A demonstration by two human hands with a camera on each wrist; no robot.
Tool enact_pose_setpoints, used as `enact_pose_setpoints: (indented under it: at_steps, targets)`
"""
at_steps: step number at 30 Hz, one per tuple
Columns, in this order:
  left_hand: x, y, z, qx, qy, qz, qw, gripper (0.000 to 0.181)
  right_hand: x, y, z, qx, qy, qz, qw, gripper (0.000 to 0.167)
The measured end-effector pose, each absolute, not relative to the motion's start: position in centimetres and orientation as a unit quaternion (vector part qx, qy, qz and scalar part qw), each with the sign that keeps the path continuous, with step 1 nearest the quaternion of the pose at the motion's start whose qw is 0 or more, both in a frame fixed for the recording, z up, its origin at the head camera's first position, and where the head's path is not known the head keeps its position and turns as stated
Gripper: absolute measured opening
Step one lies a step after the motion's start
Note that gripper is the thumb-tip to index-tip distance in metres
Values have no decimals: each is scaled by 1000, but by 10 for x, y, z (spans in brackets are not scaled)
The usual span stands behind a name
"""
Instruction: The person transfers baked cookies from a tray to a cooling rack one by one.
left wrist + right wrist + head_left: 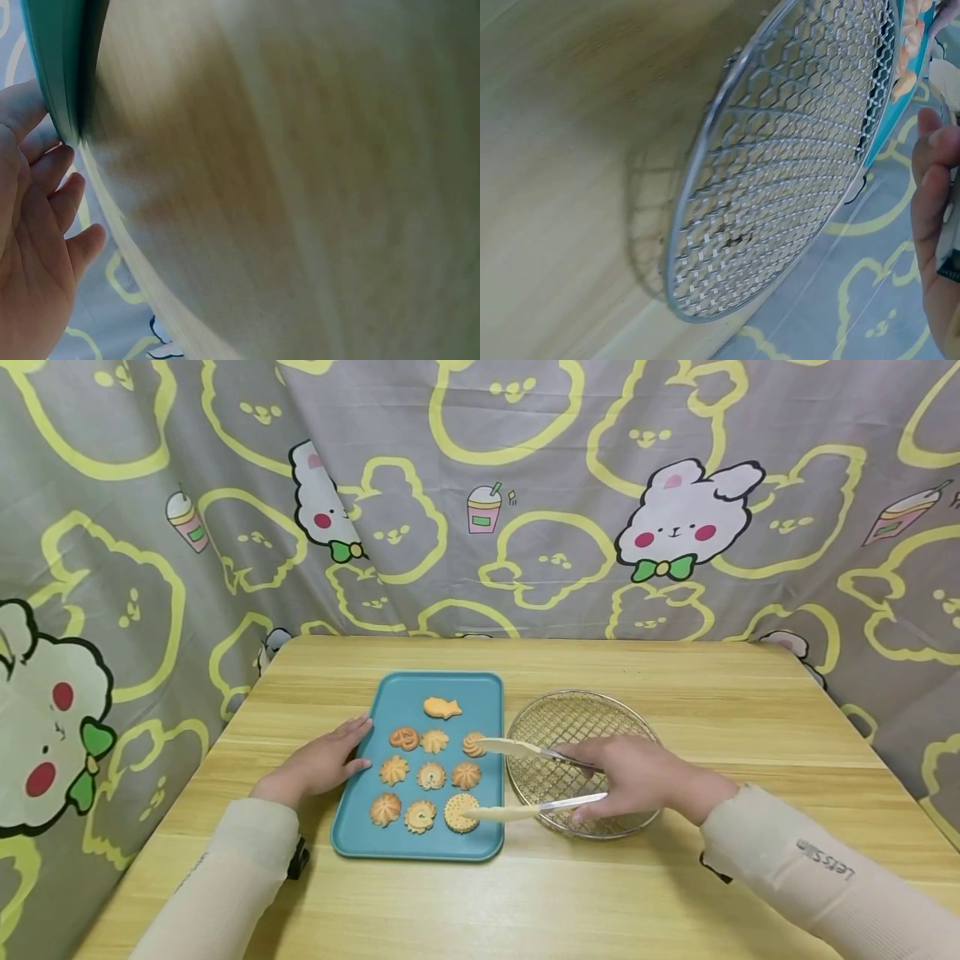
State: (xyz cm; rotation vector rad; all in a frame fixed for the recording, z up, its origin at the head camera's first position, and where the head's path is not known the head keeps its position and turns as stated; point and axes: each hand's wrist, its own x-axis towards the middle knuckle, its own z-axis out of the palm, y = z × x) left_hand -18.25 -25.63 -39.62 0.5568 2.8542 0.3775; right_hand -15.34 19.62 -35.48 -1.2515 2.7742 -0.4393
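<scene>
My right hand grips tongs with cream tips and metal arms, spread apart over the right side of the blue tray. One tip lies at a swirled cookie, the other over a round dotted cookie; contact cannot be told. Fingers of my left hand touch the tray's left edge, relaxed, as the left wrist view also shows beside the tray rim. Under the right hand and tongs is a round wire rack; the right wrist view shows its mesh bare.
Several other cookies lie in rows on the tray, with a fish-shaped one at the far end. The wooden table reaches back to a grey patterned curtain, which also hangs at both sides.
</scene>
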Motion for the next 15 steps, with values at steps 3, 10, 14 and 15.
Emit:
enact_pose_setpoints:
  at_steps: [3, 10, 14, 15]
  targets:
    - [-183, -256, -397, 190, 968, 125, 104, 68, -153, 193, -353, -414, 900, -131, 41, 81]
    - [-182, -256, -396, 190, 968, 126, 103, 68, -152, 187, -349, -418, 899, -111, 62, 78]
    - [-182, -255, -396, 191, 968, 125, 102, 67, -152, 184, -346, -428, 894, -109, 74, 75]
    - [-182, -255, -396, 192, 968, 124, 101, 67, -152, 183, -345, -430, 893, -108, 77, 74]
